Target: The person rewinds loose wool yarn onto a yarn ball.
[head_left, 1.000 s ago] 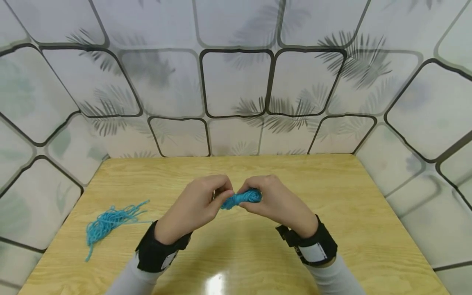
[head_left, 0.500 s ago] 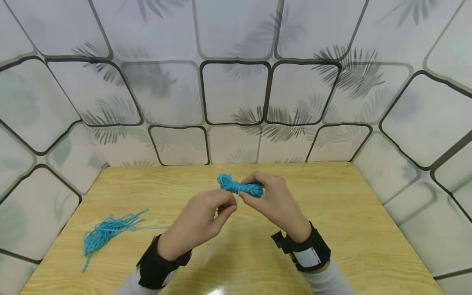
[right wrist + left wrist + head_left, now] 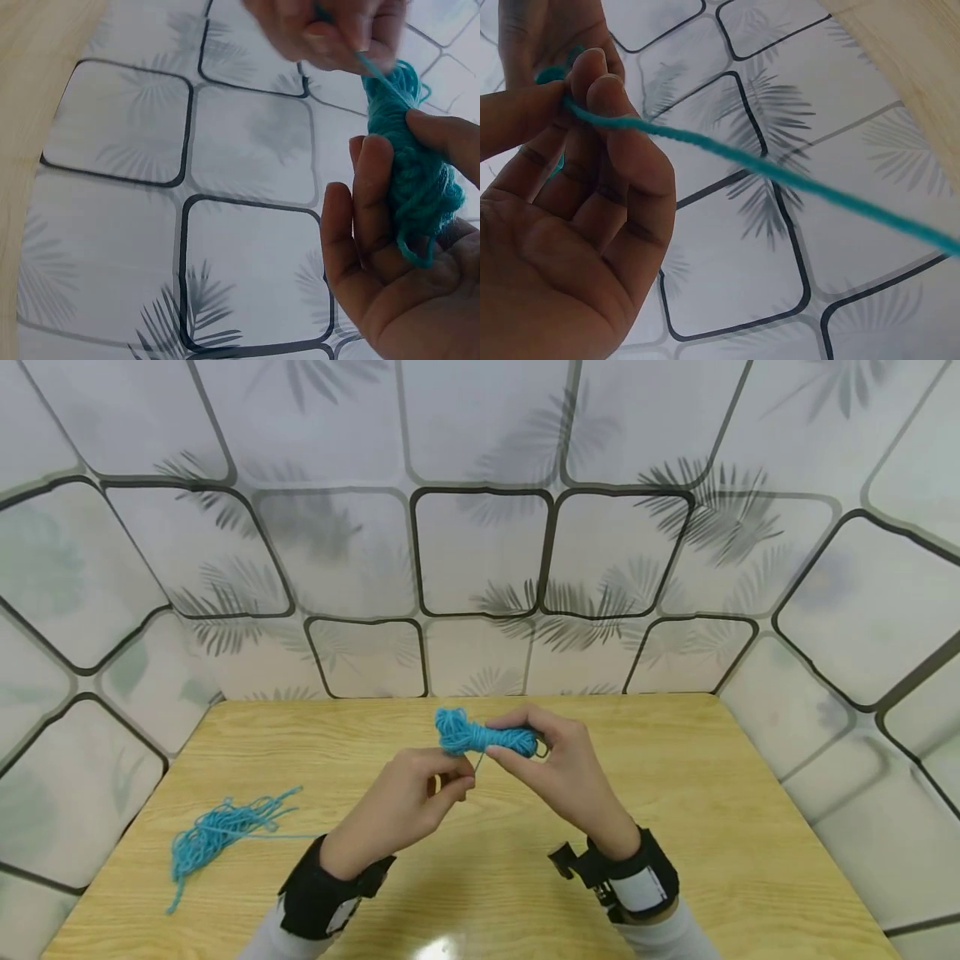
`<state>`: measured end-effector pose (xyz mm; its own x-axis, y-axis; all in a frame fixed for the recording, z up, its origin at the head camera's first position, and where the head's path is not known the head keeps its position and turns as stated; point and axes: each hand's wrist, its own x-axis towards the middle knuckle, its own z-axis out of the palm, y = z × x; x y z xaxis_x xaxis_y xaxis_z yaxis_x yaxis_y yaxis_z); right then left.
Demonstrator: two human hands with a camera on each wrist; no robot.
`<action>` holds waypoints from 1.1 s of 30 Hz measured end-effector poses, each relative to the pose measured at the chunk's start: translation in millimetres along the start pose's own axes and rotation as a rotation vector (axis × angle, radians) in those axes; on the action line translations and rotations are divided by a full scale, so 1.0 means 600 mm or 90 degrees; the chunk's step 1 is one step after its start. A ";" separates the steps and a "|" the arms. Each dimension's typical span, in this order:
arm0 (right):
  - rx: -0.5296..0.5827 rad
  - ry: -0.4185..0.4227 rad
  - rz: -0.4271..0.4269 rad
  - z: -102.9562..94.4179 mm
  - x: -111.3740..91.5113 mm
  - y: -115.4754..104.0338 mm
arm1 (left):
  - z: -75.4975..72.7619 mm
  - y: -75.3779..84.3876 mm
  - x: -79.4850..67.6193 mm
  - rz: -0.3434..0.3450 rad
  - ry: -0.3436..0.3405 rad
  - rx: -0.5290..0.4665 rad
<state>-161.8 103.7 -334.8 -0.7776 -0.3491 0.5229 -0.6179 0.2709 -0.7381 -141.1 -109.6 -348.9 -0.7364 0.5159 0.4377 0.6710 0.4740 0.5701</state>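
Note:
A small bundle of blue yarn, wound tight round its middle with loops at both ends, is held up over the table. My right hand grips it, thumb on the near side and fingers on the far side; the right wrist view shows the bundle lying along the fingers. Just below and left of it, my left hand pinches a single strand between thumb and fingertips. From that pinch a short taut length runs up to the bundle's wound middle.
A loose tangle of blue yarn lies on the wooden table at the left, its strand leading towards my left wrist. Patterned cloth walls rise behind the table and along both sides.
The bundle was level and partly covered by my left hand; now it is higher and its left end shows. My left hand has dropped below it, drawing the strand downwards.

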 end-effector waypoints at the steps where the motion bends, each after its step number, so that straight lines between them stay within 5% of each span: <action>1: 0.017 -0.012 -0.001 -0.001 -0.001 -0.002 | -0.001 -0.003 -0.001 -0.005 -0.004 -0.009; 9: 0.098 -0.161 -0.052 -0.009 -0.010 -0.015 | -0.013 -0.019 -0.003 -0.019 -0.007 -0.055; 15: 0.021 -0.244 -0.077 -0.009 -0.013 -0.016 | -0.023 -0.021 0.003 -0.010 0.022 -0.046; 20: -0.049 -0.290 -0.034 -0.006 -0.016 -0.007 | -0.021 -0.013 0.001 0.004 0.037 -0.021; 25: -0.127 -0.281 0.004 0.000 -0.015 -0.002 | -0.010 0.003 -0.005 0.001 0.049 0.047; 33: -0.194 -0.161 0.019 0.008 -0.012 0.008 | -0.004 0.024 -0.010 0.014 0.060 0.110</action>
<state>-158.8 102.9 -344.4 -0.7665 -0.5365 0.3530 -0.6306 0.5248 -0.5718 -127.4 -107.5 -342.0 -0.7203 0.4626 0.5169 0.6864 0.5828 0.4349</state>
